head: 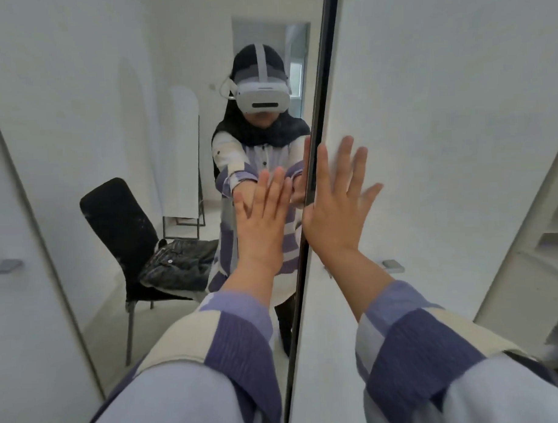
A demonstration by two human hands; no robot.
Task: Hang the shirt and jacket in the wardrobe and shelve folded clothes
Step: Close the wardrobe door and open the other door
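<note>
The shelves (557, 233) at the right are cut off by the frame edge, so their contents cannot be determined. The dark garment (178, 262) on the reflected chair (120, 223) is too blurred to identify, and both sleeves (214, 387) run out of the bottom edge.

One view only, from my head, facing forward and slightly down, very close to the wardrobe's mirrored door (171, 72) and white door (441, 95); my forearms fill the bottom edge of it

readable text: none | mirror door (110, 122): no lettering | headset (262, 99) in reflection: no brand legible | white door (442, 110): unmarked
</note>
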